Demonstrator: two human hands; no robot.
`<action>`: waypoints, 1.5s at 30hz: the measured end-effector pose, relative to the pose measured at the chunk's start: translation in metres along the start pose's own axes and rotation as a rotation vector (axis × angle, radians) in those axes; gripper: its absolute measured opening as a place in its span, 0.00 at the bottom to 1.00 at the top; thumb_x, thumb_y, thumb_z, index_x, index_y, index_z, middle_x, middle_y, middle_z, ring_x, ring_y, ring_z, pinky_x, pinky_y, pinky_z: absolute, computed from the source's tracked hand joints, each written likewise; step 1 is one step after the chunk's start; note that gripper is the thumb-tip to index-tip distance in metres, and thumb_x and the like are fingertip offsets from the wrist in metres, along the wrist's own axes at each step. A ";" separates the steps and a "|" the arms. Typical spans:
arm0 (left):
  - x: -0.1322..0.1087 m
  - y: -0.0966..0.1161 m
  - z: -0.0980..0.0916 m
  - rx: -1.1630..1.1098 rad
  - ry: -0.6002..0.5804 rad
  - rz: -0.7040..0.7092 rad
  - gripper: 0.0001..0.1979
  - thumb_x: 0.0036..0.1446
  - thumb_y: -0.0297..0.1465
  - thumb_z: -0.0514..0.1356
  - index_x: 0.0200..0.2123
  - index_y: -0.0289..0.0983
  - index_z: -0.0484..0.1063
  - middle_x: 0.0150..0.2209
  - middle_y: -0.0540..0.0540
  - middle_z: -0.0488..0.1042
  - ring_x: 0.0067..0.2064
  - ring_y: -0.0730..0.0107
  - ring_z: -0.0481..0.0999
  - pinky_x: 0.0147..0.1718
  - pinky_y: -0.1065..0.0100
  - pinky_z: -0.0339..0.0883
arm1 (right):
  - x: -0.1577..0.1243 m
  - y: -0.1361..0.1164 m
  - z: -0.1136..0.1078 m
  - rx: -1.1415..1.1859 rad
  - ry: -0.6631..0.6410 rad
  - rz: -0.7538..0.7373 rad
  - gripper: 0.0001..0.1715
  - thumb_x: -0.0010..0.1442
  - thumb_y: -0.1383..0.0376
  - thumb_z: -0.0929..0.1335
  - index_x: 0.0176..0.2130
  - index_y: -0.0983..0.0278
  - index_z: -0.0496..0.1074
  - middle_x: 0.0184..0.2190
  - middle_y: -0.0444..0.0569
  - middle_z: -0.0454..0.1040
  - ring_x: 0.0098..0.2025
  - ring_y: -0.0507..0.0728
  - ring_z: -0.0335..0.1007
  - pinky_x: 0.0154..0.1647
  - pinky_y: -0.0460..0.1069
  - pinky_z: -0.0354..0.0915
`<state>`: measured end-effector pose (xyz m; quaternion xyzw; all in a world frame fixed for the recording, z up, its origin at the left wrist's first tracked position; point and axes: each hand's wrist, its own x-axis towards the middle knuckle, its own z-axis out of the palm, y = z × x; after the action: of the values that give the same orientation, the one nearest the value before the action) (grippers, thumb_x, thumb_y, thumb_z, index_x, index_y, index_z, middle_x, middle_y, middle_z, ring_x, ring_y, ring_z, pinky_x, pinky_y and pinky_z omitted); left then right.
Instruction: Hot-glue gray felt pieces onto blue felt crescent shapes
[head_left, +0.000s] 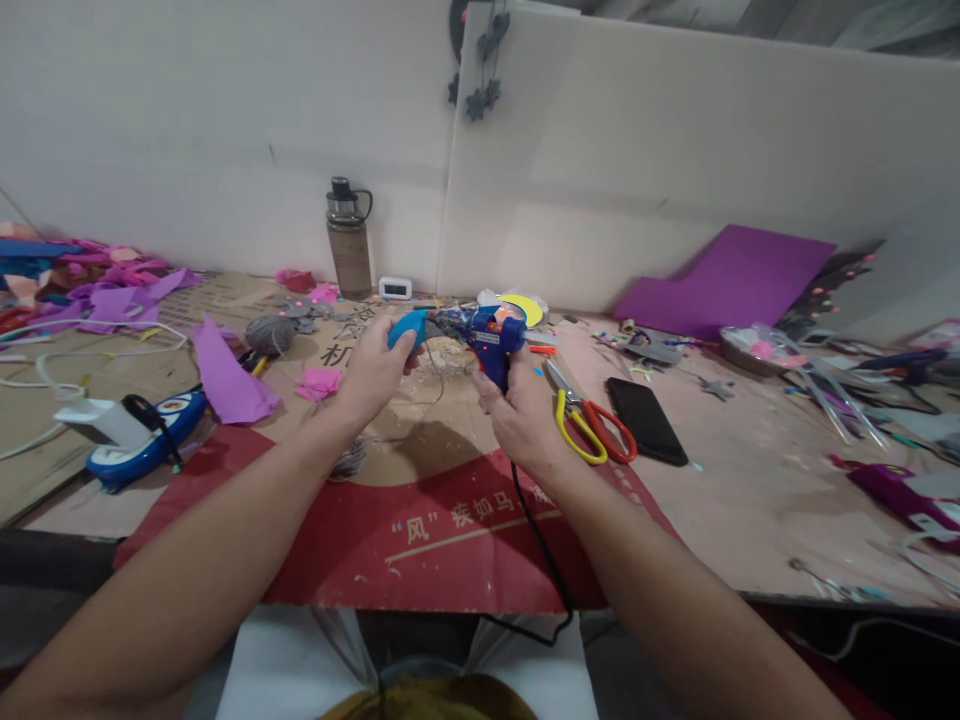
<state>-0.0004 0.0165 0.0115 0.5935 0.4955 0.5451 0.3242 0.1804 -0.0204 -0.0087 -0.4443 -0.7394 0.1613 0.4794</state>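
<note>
Craft workshop; glue gun [495,350]; scissors [574,401]

"Where's the glue gun [495,348]?"
"Frame centre, in the right hand [520,402]; scissors [576,402], then a phone [646,420], lie to its right."
"And the bottle [350,252]?"
"Upper left of centre, before the wall [225,120], left of the clock [395,289]."

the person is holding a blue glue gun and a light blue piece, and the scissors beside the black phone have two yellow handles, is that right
Not quite: the scissors have one yellow handle and one red handle, as the head view shows. The blue glue gun and light blue piece are held, and the black phone is beside the scissors.
</note>
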 end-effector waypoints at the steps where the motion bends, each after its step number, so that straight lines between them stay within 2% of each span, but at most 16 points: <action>1: 0.000 0.000 0.000 -0.002 0.005 0.002 0.05 0.56 0.30 0.56 0.29 0.38 0.62 0.23 0.51 0.70 0.22 0.76 0.67 0.20 0.72 0.59 | -0.001 -0.001 0.001 0.006 0.002 0.012 0.26 0.62 0.61 0.61 0.58 0.61 0.57 0.43 0.57 0.72 0.42 0.62 0.69 0.41 0.59 0.66; 16: 0.005 -0.005 -0.004 -0.058 0.054 0.004 0.06 0.56 0.32 0.57 0.29 0.38 0.62 0.24 0.50 0.70 0.21 0.75 0.67 0.19 0.71 0.57 | -0.004 -0.003 0.005 0.007 -0.013 -0.026 0.28 0.62 0.62 0.62 0.61 0.60 0.56 0.53 0.57 0.68 0.52 0.63 0.64 0.54 0.60 0.60; 27: 0.007 -0.009 -0.006 -0.128 0.054 0.016 0.04 0.56 0.31 0.56 0.30 0.39 0.63 0.25 0.50 0.71 0.23 0.74 0.68 0.21 0.70 0.60 | -0.004 -0.008 0.004 0.003 -0.022 -0.030 0.27 0.62 0.63 0.62 0.60 0.61 0.57 0.53 0.57 0.67 0.53 0.63 0.65 0.54 0.60 0.60; 32: 0.012 -0.013 -0.008 -0.154 0.089 0.011 0.03 0.55 0.30 0.56 0.30 0.39 0.62 0.26 0.49 0.71 0.23 0.75 0.68 0.21 0.71 0.60 | -0.005 -0.003 0.004 0.026 -0.029 -0.003 0.25 0.61 0.62 0.62 0.58 0.61 0.58 0.51 0.58 0.68 0.49 0.63 0.66 0.47 0.59 0.64; 36: 0.014 -0.013 -0.010 -0.177 0.108 -0.010 0.04 0.54 0.30 0.57 0.31 0.38 0.63 0.26 0.50 0.70 0.22 0.76 0.67 0.20 0.73 0.60 | -0.004 0.001 0.004 0.186 -0.027 0.084 0.20 0.60 0.60 0.64 0.51 0.60 0.60 0.39 0.52 0.71 0.34 0.57 0.67 0.33 0.53 0.66; 39: 0.013 -0.012 -0.009 -0.235 0.110 -0.026 0.04 0.54 0.30 0.57 0.30 0.38 0.63 0.25 0.50 0.69 0.22 0.77 0.66 0.19 0.73 0.59 | -0.001 0.001 0.001 0.452 -0.017 0.180 0.16 0.57 0.60 0.65 0.45 0.59 0.61 0.34 0.46 0.70 0.26 0.51 0.61 0.24 0.48 0.63; 42: 0.014 -0.010 -0.009 -0.291 0.116 -0.044 0.03 0.53 0.29 0.58 0.30 0.37 0.64 0.25 0.50 0.69 0.21 0.78 0.65 0.19 0.73 0.58 | 0.006 0.003 -0.004 0.717 0.026 0.318 0.15 0.54 0.60 0.66 0.41 0.58 0.59 0.32 0.42 0.71 0.23 0.49 0.59 0.20 0.45 0.60; 43: 0.015 -0.010 -0.009 -0.309 0.123 -0.048 0.03 0.53 0.29 0.59 0.30 0.37 0.65 0.24 0.50 0.69 0.21 0.78 0.65 0.19 0.73 0.58 | 0.009 0.007 -0.006 0.744 0.048 0.374 0.15 0.54 0.60 0.65 0.41 0.58 0.59 0.32 0.42 0.71 0.23 0.49 0.59 0.20 0.44 0.60; 45: 0.016 -0.009 -0.009 -0.347 0.141 -0.055 0.04 0.52 0.28 0.59 0.28 0.37 0.65 0.24 0.51 0.69 0.21 0.78 0.65 0.19 0.74 0.58 | 0.014 0.019 -0.007 0.624 0.057 0.496 0.12 0.54 0.59 0.63 0.38 0.59 0.59 0.31 0.43 0.70 0.23 0.49 0.61 0.20 0.45 0.62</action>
<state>-0.0131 0.0329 0.0100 0.4753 0.4315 0.6535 0.4011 0.1937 0.0003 -0.0097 -0.4469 -0.5115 0.4767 0.5581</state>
